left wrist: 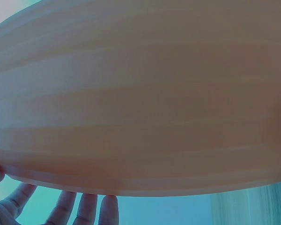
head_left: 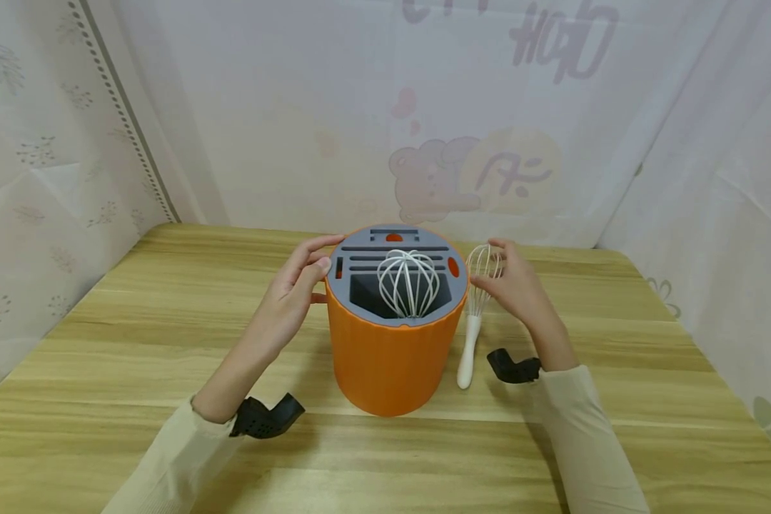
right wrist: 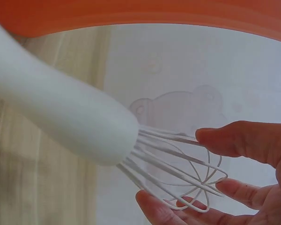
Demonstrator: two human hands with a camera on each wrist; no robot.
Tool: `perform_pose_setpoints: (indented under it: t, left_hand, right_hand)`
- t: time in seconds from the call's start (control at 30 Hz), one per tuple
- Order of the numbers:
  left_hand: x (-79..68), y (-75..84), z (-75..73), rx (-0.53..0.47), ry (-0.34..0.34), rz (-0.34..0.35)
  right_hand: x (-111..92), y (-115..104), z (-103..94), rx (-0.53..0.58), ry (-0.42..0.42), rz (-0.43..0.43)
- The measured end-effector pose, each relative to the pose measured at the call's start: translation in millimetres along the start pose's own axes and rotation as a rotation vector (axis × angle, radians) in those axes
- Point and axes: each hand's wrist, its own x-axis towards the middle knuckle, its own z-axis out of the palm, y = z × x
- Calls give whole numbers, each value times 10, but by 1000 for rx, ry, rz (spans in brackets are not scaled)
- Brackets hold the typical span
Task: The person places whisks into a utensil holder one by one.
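An orange cylindrical utensil holder (head_left: 392,371) with a grey slotted top insert (head_left: 360,246) stands on the table. Its left side and rim are touched by my left hand (head_left: 289,293), fingers extended; in the left wrist view, fingertips (left wrist: 108,211) rest against the holder's wall (left wrist: 140,108). Wires of one whisk (head_left: 408,285) rise from the large compartment, its lower part hidden inside. To the right of the holder, my right hand (head_left: 514,282) pinches a second white whisk (head_left: 469,350) by its wire head, the handle pointing down. The right wrist view shows thumb and fingers around the wires.
The wooden table (head_left: 167,343) reaches out on both sides of the holder. A pale printed curtain (head_left: 283,143) hangs behind and at both sides. Black wrist mounts sit on both forearms (head_left: 270,415).
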Motion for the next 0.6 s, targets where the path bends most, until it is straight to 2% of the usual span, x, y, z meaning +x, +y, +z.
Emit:
perform_pose_setpoints:
  t: [0.37,0.6]
  left_hand:
    - [3,-4,3,7,5,-3]
    - [8,-7,1,5,4,-1]
  right_hand:
    - [-111,-132,-157,96,60,-28]
    - [-219,-259,-229,74,134,-85]
